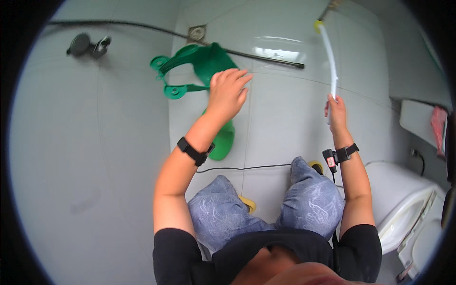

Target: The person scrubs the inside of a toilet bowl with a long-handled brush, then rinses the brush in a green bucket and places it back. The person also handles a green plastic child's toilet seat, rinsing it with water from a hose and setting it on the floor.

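Note:
My right hand (336, 112) grips the lower end of a white plastic handle (330, 53), whose far end has a yellow collar. A head beyond the collar is cut off or unclear at the top. My left hand (229, 91) is over the near edge of a dark green plastic piece (213, 62) with round lugs and a large opening; its fingers are spread, and whether they touch the piece cannot be told. A brighter green plastic object (222, 142) lies partly hidden beneath my left forearm.
A dark pole (263, 58) crosses the tiled surface behind the green piece, near a square floor drain (197, 32). A grey and chrome fitting (89, 46) is at upper left. A black cable (249, 167) runs near my knees. A white toilet (395, 210) stands at right.

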